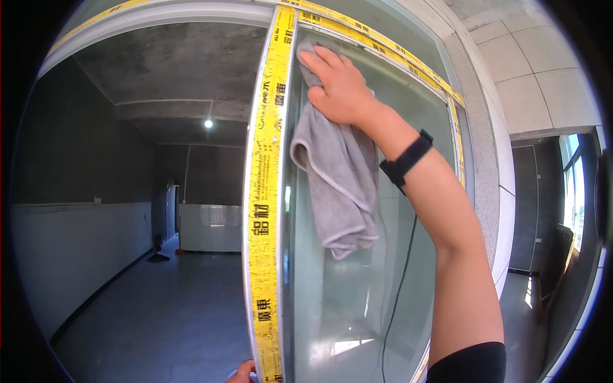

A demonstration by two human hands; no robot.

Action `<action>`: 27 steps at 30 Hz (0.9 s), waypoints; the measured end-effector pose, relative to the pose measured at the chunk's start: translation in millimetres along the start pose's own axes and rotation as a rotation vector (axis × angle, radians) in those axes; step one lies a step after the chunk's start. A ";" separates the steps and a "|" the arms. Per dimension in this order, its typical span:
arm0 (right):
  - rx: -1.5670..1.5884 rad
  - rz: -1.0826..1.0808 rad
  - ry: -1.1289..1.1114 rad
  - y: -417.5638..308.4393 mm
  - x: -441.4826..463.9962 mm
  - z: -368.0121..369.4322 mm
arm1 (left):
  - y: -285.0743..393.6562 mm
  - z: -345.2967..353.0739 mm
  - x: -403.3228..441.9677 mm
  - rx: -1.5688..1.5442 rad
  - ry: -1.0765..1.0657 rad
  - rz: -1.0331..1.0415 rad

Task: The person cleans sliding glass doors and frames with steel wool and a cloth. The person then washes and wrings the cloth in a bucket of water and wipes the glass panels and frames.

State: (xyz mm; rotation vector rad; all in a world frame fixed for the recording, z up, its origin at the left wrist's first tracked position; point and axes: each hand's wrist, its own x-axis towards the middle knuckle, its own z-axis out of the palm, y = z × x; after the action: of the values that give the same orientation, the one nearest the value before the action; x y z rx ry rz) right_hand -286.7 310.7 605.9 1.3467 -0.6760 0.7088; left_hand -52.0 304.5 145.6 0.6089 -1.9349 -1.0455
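Right hand (pixel 340 88), fingers extended, presses grey cloth (pixel 337 175) near glass pane's (pixel 405 220) upper-left corner — left hand (pixel 242 373), by yellow-taped frame's (pixel 262 210) lower end, unclear.

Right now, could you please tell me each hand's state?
Left hand: by the taped frame, mostly out of view; grip cannot be told.
Right hand: open, pressing gray cloth against glass.

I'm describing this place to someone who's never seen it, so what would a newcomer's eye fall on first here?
Probably the bright yellow strip with dark lettering, running up the upright just left of the glass. Next comes the gray cloth, hanging from under the right hand near the glass's upper left corner. In the dark room at left, a small lit bulb stands out near the ceiling.
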 end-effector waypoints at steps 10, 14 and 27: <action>-0.205 0.113 -0.068 155.4 -20.3 -30.2 | 17.0 23.1 6.4 0.019 0.150 -0.045; -0.219 0.157 -0.059 246.7 -80.0 -43.5 | 16.2 29.4 4.4 -0.026 0.211 -0.005; -0.572 0.613 -0.338 301.4 -138.9 -82.4 | 26.0 37.9 4.3 -0.081 0.234 -0.169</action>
State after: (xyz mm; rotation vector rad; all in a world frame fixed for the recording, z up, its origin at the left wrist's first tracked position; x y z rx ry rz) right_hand -606.8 409.6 674.5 0.7210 -1.4760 0.6923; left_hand -87.1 332.0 157.8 0.8220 -1.6529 -1.0985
